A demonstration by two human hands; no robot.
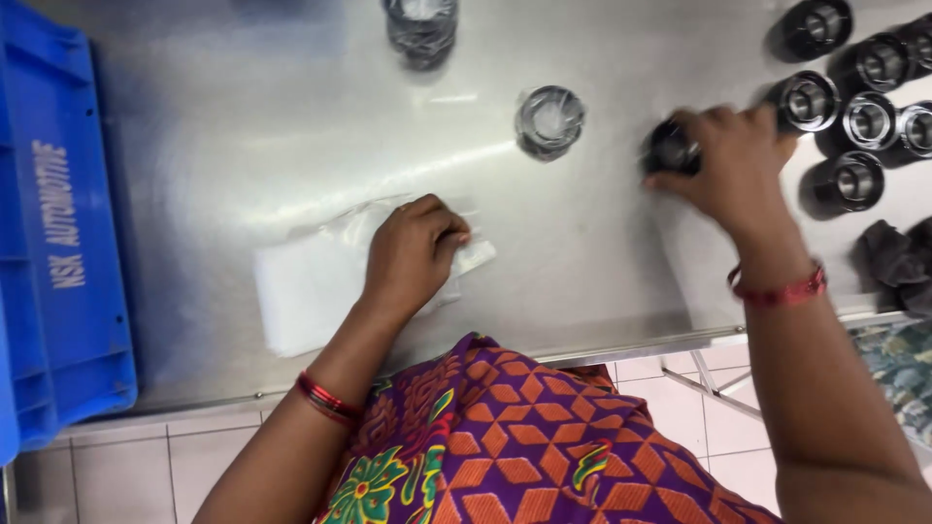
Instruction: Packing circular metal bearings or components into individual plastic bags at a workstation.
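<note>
Steel worktable (602, 262) fills the head view, shiny w/ glare. L hand (413, 254) sits near centre, fingers curled down onto a stack of clear plastic bags (311, 281), pinning the top one; stack spreads out toward 9 o'clock of that hand. R hand (733, 160) at approx 2 o'clock of the L, clenched round a dark metal bearing ring (670, 147), blurred, resting on the table surface. Cluster of more bearing rings (854, 116) just past the R hand at 2 o'clock, upright, well apart from the bags. Two bagged rings: one (549, 120) at 12 o'clock btwn the hands, other (420, 29) at the top edge. Blue plastic crate (53, 243) at far 9 o'clock. Dark cloth (893, 260) at 3 o'clock edge.
</note>
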